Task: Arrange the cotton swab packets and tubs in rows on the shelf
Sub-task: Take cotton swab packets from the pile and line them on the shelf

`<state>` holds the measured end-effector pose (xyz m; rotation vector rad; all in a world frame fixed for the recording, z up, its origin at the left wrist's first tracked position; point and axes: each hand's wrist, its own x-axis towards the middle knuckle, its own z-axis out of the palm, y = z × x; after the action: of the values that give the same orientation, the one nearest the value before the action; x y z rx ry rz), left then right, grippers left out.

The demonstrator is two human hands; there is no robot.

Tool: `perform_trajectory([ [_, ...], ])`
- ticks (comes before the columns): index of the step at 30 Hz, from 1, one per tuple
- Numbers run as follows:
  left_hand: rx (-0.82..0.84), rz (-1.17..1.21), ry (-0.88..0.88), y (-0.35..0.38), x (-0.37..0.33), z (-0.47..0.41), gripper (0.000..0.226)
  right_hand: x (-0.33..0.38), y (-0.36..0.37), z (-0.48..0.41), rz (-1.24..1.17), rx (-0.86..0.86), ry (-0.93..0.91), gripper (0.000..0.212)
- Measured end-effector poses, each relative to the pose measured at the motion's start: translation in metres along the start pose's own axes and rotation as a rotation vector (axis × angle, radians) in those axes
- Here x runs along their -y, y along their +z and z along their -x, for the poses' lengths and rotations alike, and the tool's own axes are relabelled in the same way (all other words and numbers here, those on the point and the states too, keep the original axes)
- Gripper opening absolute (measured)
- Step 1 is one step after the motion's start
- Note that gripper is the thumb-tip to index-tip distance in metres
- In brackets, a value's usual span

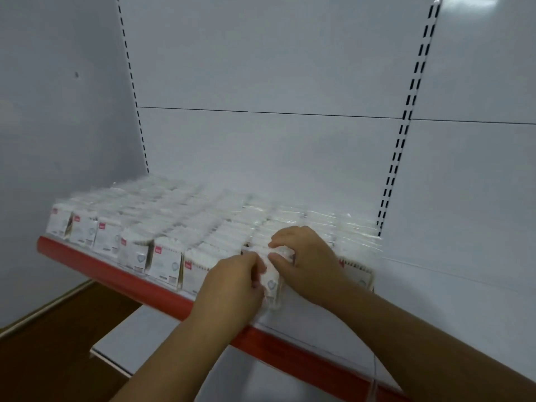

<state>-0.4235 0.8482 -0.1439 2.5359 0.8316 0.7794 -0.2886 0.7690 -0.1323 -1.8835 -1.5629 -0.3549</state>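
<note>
Head view, single frame, somewhat blurred. The shelf (121, 281) — white deck, red front edge — carried cotton swab packets (162, 258) standing upright in rows that ran front to back, filling it from the left end to near the right upright. No tubs could be made out.

Both hands met at the front of a row right of centre. The left hand (232, 282) pinched the near face of one packet (271, 281) between thumb and fingers; the right hand (304, 256) was closed over its top and far side, fingers curled onto the packets just behind. The packet stood at the shelf's front edge, touching its neighbours.

Handling, as judged: the packets looked light and soft — thin clear film over a bundle of swabs, with a stiffer printed card at the front. Film of that kind is probably slippery and crumples under a hard squeeze, though blur hid the surface detail. Best purchase would be across the two broad faces, low enough that the card takes the pressure, not the loose top seal. Upright packets lean on one another, so a nudge to one could tip its row.
</note>
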Motion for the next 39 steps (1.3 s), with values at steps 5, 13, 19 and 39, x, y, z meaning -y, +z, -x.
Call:
perform_trajectory([
  [5,0.008,0.115,-0.059,0.029,0.006,0.002,0.009,-0.056,-0.059,0.035,0.369,-0.021,0.169,0.038],
  [13,-0.02,0.055,-0.054,0.039,0.003,-0.005,0.019,-0.086,-0.055,0.06,0.223,0.053,0.249,0.032],
  [19,-0.115,0.043,-0.042,0.045,0.0,-0.004,0.021,-0.088,-0.045,0.067,0.249,-0.04,0.272,0.038],
  [39,-0.108,0.353,-0.117,0.015,0.008,0.03,0.021,0.013,0.017,0.014,0.128,0.017,-0.074,0.024],
])
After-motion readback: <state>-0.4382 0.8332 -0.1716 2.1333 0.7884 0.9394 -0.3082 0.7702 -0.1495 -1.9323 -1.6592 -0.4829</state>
